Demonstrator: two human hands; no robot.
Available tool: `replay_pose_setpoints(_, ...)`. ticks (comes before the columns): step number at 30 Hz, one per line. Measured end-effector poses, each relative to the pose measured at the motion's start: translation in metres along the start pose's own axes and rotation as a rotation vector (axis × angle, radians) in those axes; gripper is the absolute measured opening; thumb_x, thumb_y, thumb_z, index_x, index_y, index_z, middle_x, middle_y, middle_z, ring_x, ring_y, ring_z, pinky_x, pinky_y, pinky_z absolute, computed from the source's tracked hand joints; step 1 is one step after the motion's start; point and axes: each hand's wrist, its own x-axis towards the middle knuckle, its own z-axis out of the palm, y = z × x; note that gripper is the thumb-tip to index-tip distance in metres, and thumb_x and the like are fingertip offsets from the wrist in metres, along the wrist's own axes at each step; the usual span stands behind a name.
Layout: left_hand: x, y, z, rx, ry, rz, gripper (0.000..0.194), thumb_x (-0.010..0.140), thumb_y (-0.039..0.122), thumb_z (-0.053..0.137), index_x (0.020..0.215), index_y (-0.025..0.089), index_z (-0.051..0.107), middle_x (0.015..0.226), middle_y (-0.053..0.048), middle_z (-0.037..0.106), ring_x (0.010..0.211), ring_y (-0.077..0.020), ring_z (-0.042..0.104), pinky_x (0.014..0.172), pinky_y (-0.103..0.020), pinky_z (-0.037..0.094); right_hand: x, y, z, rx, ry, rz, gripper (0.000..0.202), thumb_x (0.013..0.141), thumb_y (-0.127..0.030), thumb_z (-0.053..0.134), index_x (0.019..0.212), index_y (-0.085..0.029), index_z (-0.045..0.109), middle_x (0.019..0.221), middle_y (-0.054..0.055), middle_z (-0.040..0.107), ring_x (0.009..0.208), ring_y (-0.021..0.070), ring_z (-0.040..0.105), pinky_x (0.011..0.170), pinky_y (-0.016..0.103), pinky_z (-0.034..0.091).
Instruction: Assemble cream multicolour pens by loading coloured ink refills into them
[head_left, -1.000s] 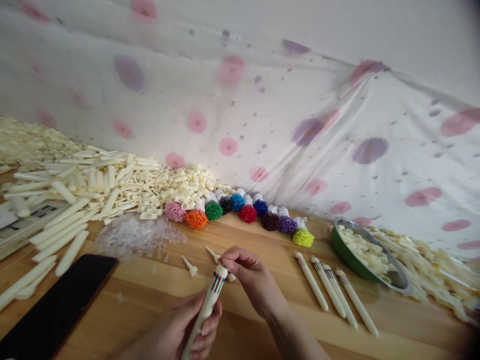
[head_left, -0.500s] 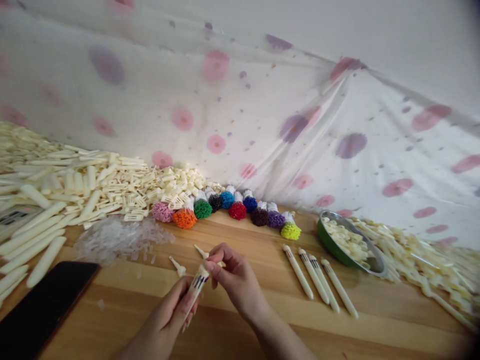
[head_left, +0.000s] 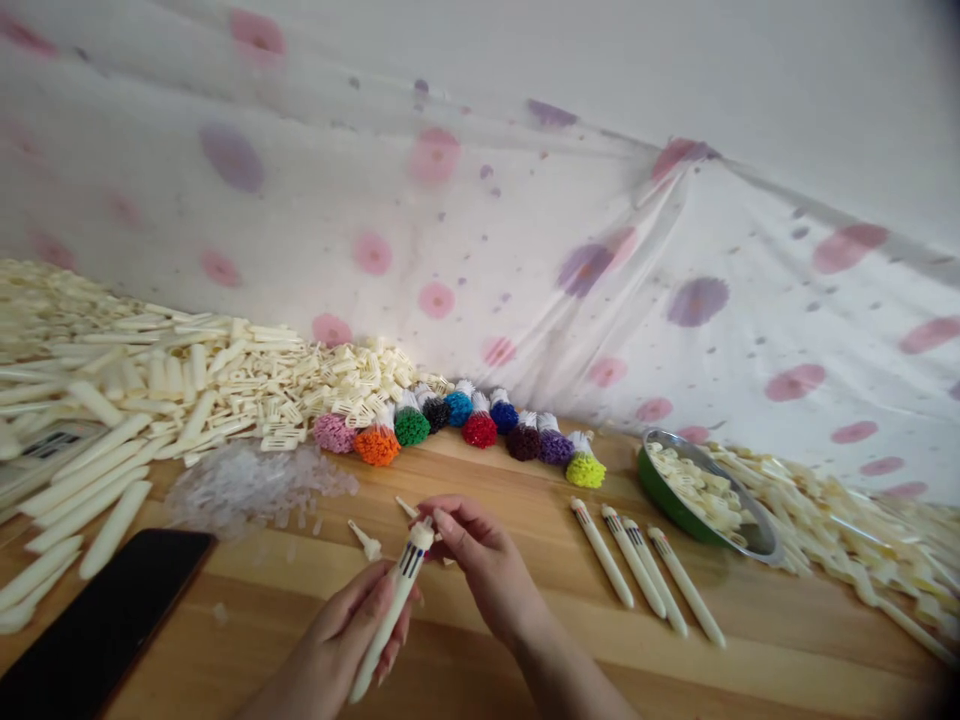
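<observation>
A cream multicolour pen (head_left: 391,612) lies tilted in my left hand (head_left: 358,618), fingers wrapped round its barrel. Dark slots and coloured sliders show near its upper end. My right hand (head_left: 480,560) is at that upper end, thumb and fingers pinched at the tip; whether they grip the pen or a small part cannot be made out. Just beyond the hands, a small cream pointed part (head_left: 366,541) lies on the table, with a second pointed part (head_left: 407,508) half hidden by my right hand. Several similar multicolour pens (head_left: 634,562) lie side by side to the right.
Bundles of coloured refills (head_left: 480,428) line the table's back. Cream barrels and clips (head_left: 225,370) are heaped left, near clear plastic bits (head_left: 255,485) and a black phone (head_left: 105,620). A green-sided metal bowl (head_left: 667,505) of cream parts stands right, beside more cream parts (head_left: 832,530).
The pen has turned so more of its barrel shows below my left hand. My right hand stays at its upper end, slightly further right. The view has shifted a little.
</observation>
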Motion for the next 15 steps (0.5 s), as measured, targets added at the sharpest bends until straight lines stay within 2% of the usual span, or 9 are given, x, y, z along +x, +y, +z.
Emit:
replay_pose_setpoints(3,0.0005,-0.0039,-0.0023,-0.007,-0.012,-0.006,0.052,0.07,0.07,0.052,0.075,0.019,0.06,0.056,0.005,0.049,0.044,-0.0074,0.04,0.042,-0.018,0.032,-0.0006,-0.0033,-0.0007,-0.022,-0.025,0.016,0.026,0.066,-0.039,0.075,0.079,-0.016,0.07,0.069,0.0,0.063,0.062,0.0099,0.054,0.061,0.022,0.043)
replay_pose_setpoints(5,0.0019,-0.0055,-0.0037,0.028,0.007,0.044,0.05,0.07,0.068,0.053,0.074,0.019,0.058,0.058,0.005,0.049,0.047,-0.0082,0.041,0.044,-0.019,0.032,-0.0007,-0.0028,-0.0005,-0.027,-0.016,0.018,0.024,0.064,-0.038,0.077,0.07,-0.016,0.068,0.065,-0.002,0.061,0.06,0.0094,0.053,0.06,0.022,0.042)
replay_pose_setpoints(10,0.0029,-0.0044,-0.0053,0.234,0.125,0.235,0.032,0.076,0.053,0.06,0.076,0.021,0.057,0.06,0.006,0.046,0.055,-0.011,0.042,0.053,-0.021,0.035,0.0004,0.0034,-0.0002,-0.056,0.039,0.0,0.029,0.064,-0.04,0.076,0.062,-0.017,0.058,0.059,-0.003,0.059,0.054,0.0091,0.049,0.056,0.022,0.04)
replay_pose_setpoints(15,0.0027,-0.0044,-0.0058,0.309,0.239,0.28,0.024,0.075,0.045,0.062,0.073,0.022,0.056,0.06,0.006,0.049,0.057,-0.0132,0.047,0.055,-0.023,0.036,0.0001,0.0019,0.0,-0.126,0.098,-0.053,0.03,0.065,-0.04,0.073,0.057,-0.017,0.056,0.058,-0.003,0.055,0.054,0.0095,0.047,0.056,0.023,0.037)
